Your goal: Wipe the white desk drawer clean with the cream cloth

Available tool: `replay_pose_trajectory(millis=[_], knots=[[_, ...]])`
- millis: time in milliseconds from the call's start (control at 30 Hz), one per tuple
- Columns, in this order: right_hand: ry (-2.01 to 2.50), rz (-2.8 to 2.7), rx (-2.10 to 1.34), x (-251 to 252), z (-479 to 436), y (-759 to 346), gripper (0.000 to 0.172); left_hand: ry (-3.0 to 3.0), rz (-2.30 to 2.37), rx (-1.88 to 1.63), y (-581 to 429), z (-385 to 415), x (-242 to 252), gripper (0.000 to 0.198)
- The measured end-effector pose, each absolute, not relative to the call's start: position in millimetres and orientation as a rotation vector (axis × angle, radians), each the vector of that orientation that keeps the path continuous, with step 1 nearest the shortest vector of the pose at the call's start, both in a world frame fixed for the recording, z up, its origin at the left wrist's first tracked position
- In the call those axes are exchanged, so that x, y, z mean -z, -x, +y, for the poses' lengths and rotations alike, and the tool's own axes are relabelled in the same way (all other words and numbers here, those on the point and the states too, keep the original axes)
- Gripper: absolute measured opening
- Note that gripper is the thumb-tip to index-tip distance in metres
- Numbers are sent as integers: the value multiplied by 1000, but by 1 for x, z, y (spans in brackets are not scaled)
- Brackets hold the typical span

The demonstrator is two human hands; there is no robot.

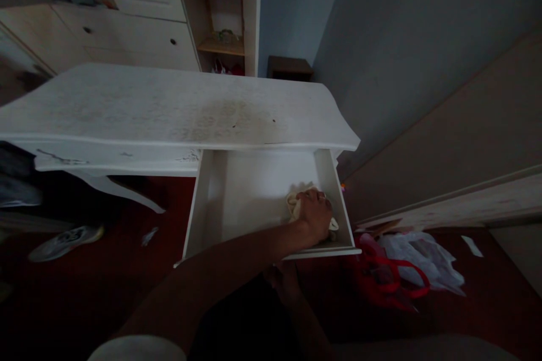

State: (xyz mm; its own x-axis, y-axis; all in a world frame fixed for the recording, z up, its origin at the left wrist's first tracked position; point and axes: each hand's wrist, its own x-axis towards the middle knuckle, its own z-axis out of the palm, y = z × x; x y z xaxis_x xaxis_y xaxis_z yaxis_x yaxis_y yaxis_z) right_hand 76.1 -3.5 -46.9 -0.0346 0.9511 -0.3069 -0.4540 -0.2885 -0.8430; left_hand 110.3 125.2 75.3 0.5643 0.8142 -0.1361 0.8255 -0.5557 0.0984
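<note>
A white drawer (254,203) is pulled out from a white table (169,107). Inside its front right corner, my left hand (314,215) has its fingers closed on a crumpled cream cloth (293,201). Part of the cloth hides under my palm, and a pale end sticks out by the drawer's right wall. In deep shadow just below the middle of the drawer front, my right hand (284,282) has curled fingers close to the front. What they grip, if anything, is hidden.
On the dark red floor at right lie a red bag (381,279) and a white plastic bag (423,259). A shoe (65,242) is at left. Behind the table stands a white cabinet (135,36) with shelves. A wall (423,96) runs along the right.
</note>
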Motion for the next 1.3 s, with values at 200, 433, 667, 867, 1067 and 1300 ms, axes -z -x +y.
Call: replay_pose_trajectory(millis=[200, 433, 667, 867, 1067, 1300], knots=[[1074, -626, -1618, 47, -4, -79, 48, -2630, 1420, 44, -102, 131, -79, 51], [1073, -725, -1580, 51, -4, -78, 54, -2631, 1553, -50, -54, 172, -82, 60], [1067, -757, -1593, 55, -5, -81, 53, -2721, 1481, 207, 31, 177, -94, 62], [1056, -631, -1618, 52, -6, -82, 47, -2769, 1244, 451, 100, 155, -101, 64], [1097, -595, -1614, 49, -6, -82, 48, -2732, 1075, 427, 125, 128, -91, 70], [1071, -677, -1620, 42, -5, -81, 50, -2798, 1104, 357, 132, 135, -90, 69]])
